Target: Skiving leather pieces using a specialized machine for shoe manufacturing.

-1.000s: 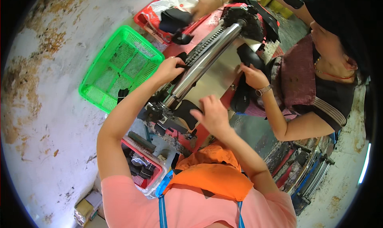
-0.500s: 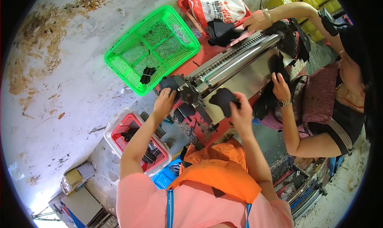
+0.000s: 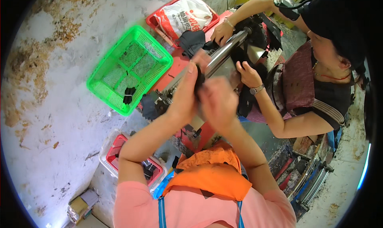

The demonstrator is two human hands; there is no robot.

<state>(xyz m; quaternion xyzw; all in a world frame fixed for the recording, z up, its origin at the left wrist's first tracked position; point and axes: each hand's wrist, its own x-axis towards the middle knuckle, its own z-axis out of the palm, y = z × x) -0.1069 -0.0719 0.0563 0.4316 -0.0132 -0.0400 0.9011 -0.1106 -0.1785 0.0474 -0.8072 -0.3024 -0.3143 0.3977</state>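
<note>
Both my hands are raised over the near end of a roller machine (image 3: 228,48). My left hand (image 3: 184,93) is closed on a black flat piece (image 3: 200,79), its thumb upright along the side. Against the same piece, from the right, my right hand (image 3: 217,102) presses with curled fingers, blurred by motion. The piece's outline is mostly hidden between the hands. More dark flat pieces (image 3: 150,106) lie at the machine's near left end, beside my left forearm.
Across the machine a co-worker rests one hand (image 3: 222,33) near dark pieces (image 3: 192,42) and holds the other hand (image 3: 250,74) by the roller. At left stand a green basket (image 3: 91,82) with a tied black bundle and a red-and-white basket (image 3: 104,158). Behind sits a red tray (image 3: 150,20) holding a bag.
My right hand has brought its black piece leftward, and my left hand has left the dark pieces at the machine's end to meet it. The view has shifted to the right.
</note>
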